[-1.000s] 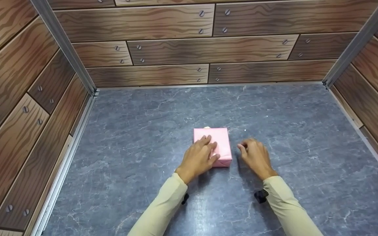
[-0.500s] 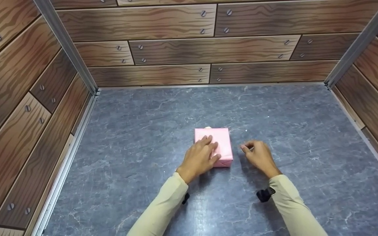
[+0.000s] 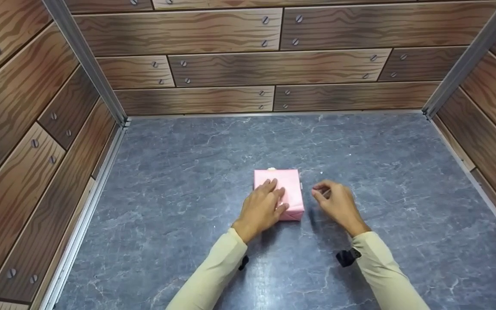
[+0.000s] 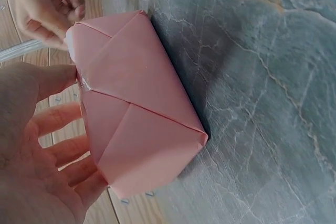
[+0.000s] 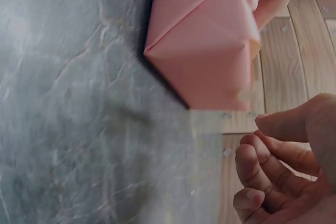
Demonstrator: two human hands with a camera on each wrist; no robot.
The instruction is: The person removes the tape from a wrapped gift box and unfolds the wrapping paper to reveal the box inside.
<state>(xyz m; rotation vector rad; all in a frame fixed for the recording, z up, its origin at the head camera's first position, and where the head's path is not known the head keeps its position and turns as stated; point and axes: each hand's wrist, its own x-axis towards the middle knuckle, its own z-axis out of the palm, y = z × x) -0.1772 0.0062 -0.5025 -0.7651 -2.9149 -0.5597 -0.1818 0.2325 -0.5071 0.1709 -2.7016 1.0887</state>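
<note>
A pink paper-wrapped box (image 3: 292, 183) lies on the grey marbled table, its folded end flaps showing in the left wrist view. My left hand (image 3: 260, 206) rests on its top with spread fingers. Just right of the box, my right hand (image 3: 338, 206) has thumb and forefinger tips together, the other fingers curled. It pinches what looks like a thin strip of clear tape, barely visible. A small whitish glint shows at the box's right edge, level with these fingertips. In the right wrist view, a shiny patch (image 5: 245, 96) sits at the box's near corner.
The grey marbled tabletop (image 3: 179, 172) is bounded by wood-print walls (image 3: 222, 69) at the back and both sides, with metal corner posts. A small pale thing (image 3: 271, 168) peeks out behind the box. Tiny white specks lie on the table at right.
My right hand drew slightly right, away from the box, then came back toward it. A whitish glint now shows at the box's right edge. The left hand and box stay put.
</note>
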